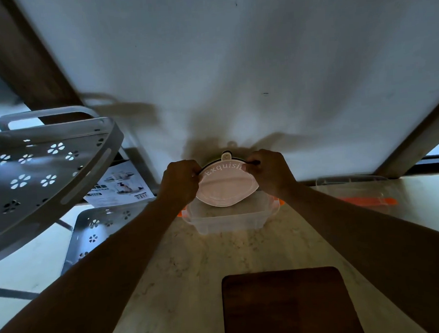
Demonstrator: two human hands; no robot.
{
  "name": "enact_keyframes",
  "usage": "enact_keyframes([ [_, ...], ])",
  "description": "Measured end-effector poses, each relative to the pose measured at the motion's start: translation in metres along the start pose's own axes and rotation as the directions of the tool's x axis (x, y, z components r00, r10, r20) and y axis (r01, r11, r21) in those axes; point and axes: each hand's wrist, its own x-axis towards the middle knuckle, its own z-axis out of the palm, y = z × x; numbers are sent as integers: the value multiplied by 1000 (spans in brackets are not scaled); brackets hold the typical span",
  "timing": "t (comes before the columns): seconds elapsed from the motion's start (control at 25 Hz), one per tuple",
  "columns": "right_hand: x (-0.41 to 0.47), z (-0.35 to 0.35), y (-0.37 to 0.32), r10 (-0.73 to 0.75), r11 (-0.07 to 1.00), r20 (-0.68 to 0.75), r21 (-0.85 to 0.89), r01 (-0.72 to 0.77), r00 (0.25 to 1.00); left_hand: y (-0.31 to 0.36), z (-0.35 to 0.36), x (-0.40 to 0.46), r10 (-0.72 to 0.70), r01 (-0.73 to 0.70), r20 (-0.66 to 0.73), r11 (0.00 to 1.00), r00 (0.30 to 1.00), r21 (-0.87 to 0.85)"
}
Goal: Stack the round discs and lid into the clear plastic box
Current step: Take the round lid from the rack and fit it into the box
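A pale pink round disc (226, 187) with raised lettering and a small tab on top stands tilted on edge above the clear plastic box (228, 218). Behind it a dark rim shows, so a second disc may be stacked against it. My left hand (181, 182) pinches the disc's left edge and my right hand (271, 172) pinches its right edge. The box sits open on the marble counter, with orange clips at its sides. Its inside looks empty as far as I can see.
The box's clear lid (354, 187) with an orange clip lies on the counter to the right. A grey perforated rack (48, 170) and a printed leaflet (123, 189) are at the left. A dark wooden board (286, 305) lies near me. A white wall rises behind the box.
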Motion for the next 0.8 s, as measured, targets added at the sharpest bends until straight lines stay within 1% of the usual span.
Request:
enact_keyframes([
  [0.16,8,2,-3,-48,999,-32,-23,47,998,-2,3,7,2,-2,-47,1000,999,-2],
  [0.28,12,3,-5,-105,992,-62,-74,100,993,-3,5,12,11,-11,-76,1000,997,2],
  [0.44,10,7,-3,-91,991,-86,-108,81,992,-2,10,16,9,-9,-74,1000,997,7],
  [0.56,6,7,2,-97,992,-82,-89,90,992,-2,14,17,56,-55,-51,998,997,25],
  [0.72,9,5,5,-129,986,-54,-116,122,990,-3,18,18,69,-67,-57,997,996,36],
  [0.8,9,4,10,-130,985,-29,-121,125,991,-3,20,16,119,-117,-51,992,992,41],
])
